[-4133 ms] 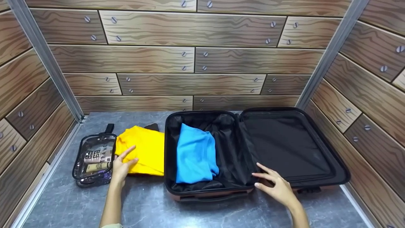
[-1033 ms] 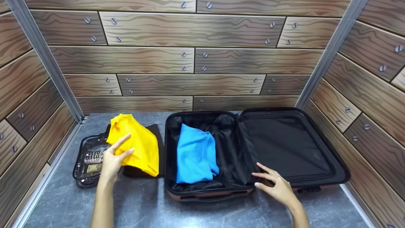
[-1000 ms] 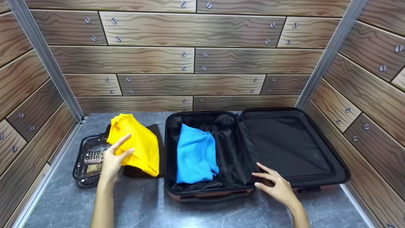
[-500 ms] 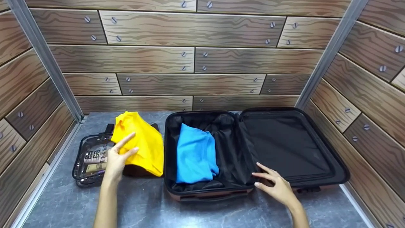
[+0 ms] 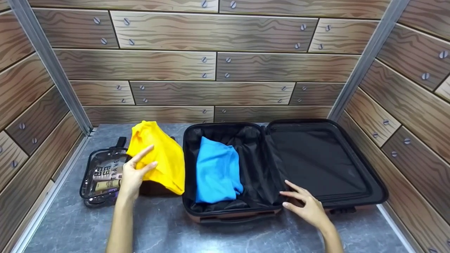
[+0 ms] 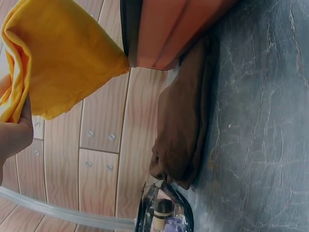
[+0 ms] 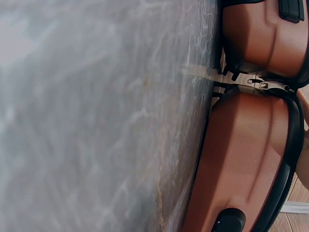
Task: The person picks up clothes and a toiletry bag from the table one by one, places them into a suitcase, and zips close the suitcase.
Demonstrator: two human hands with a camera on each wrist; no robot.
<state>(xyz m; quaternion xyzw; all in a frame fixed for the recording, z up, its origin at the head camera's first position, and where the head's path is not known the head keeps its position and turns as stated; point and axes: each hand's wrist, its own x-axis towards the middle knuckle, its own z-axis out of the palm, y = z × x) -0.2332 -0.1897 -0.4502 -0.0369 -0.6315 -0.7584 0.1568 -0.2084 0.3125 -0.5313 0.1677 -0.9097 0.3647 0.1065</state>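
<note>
The suitcase [image 5: 316, 165] lies open on the table [image 5: 175, 232], a blue shirt [image 5: 216, 170] inside. Right hand [image 5: 306, 207], fingers spread, rests on its front rim. Left of the suitcase, the left hand [image 5: 135, 172] pinches the lifted yellow shirt [image 5: 161, 158] above a brown garment [image 6: 186, 125]; a clear pouch [image 5: 100, 175] lies further left.

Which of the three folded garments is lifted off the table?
The yellow garment, pinched by the left hand. The blue one lies in the suitcase; the brown one lies on the table.
</note>
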